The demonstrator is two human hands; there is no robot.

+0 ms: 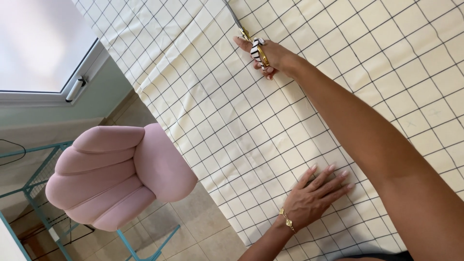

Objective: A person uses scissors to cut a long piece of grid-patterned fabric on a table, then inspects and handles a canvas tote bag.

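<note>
Scissors at the far edge of checked cloth, flat palm on the near part.

Right hand (268,54) stretched far out, fingers closed through the handles of the scissors (251,41) (handles gold with a black-and-white striped wrap), blades pointing away toward the far edge and lying against the cream fabric (232,121) with its black grid lines. Left hand (314,193) open, fingers spread, pressed flat on the near part of the same fabric, a gold bracelet (287,221) at the wrist. Fabric spread across the whole right side, its loose edge running diagonally on the left. Beyond that edge, down on the tiled floor (193,232) at left, a pink shell-backed chair (116,171), beside it a teal metal frame (34,193), and farther left a window (43,48).
</note>
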